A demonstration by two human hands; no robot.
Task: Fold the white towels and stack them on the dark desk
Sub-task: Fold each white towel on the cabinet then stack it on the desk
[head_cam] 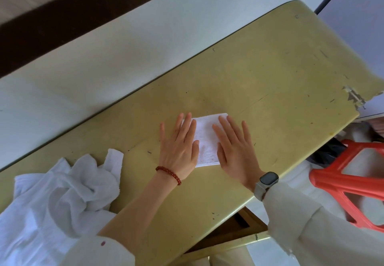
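Left hand: reached forward from a bare forearm, palm down, flat on the left part of the folded towel. Fingers straight and slightly spread, gripping nothing, pressing cloth and bench. Red bead bracelet at the wrist.

Right hand: reached forward from a pale sleeve, palm down, flat on the right part of the same towel. Fingers straight, fanned apart, pressing, not pinching. Dark watch on a grey strap at the wrist.

Folded towel: small white rectangle, lying flat near the middle of the yellowish bench, between and under both hands.

Unfolded towels: crumpled white heap at the bench's left end, apart from the left hand.

Red plastic stool: beside the bench, at right.
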